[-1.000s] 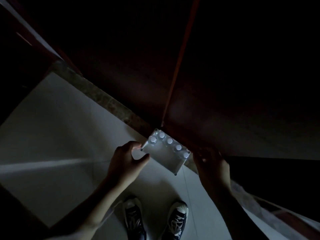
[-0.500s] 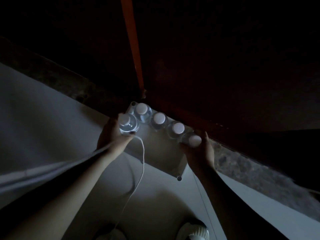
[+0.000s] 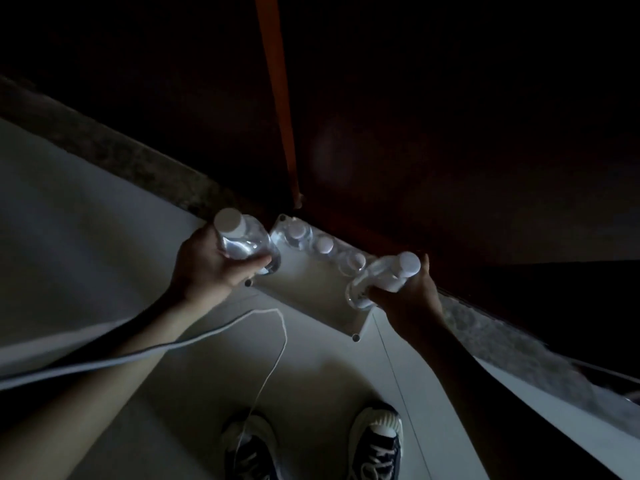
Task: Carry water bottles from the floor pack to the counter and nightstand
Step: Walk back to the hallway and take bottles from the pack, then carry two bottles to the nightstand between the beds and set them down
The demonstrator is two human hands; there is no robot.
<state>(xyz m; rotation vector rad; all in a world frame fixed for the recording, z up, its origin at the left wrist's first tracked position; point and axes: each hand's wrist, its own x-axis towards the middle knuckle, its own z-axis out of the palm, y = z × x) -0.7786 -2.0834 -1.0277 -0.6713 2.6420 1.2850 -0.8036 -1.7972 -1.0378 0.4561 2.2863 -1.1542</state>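
Note:
The room is dim. A shallow pale pack (image 3: 311, 292) lies on the floor against a dark wooden wall, with three white-capped clear bottles (image 3: 323, 245) standing along its far side. My left hand (image 3: 211, 268) grips a clear water bottle (image 3: 242, 239) by its body, lifted above the pack's left corner. My right hand (image 3: 405, 296) grips a second water bottle (image 3: 384, 275), tilted with its white cap pointing right, above the pack's right end.
A thin white cable (image 3: 273, 341) hangs from my left side and loops over the pale floor. My two dark sneakers (image 3: 377, 445) stand just behind the pack. A speckled stone threshold (image 3: 138, 164) runs along the dark wall, and an orange strip (image 3: 277, 98) rises from the corner.
Both hands have closed on the end bottles of the row and lifted them out of the pack. The view has moved closer to the floor.

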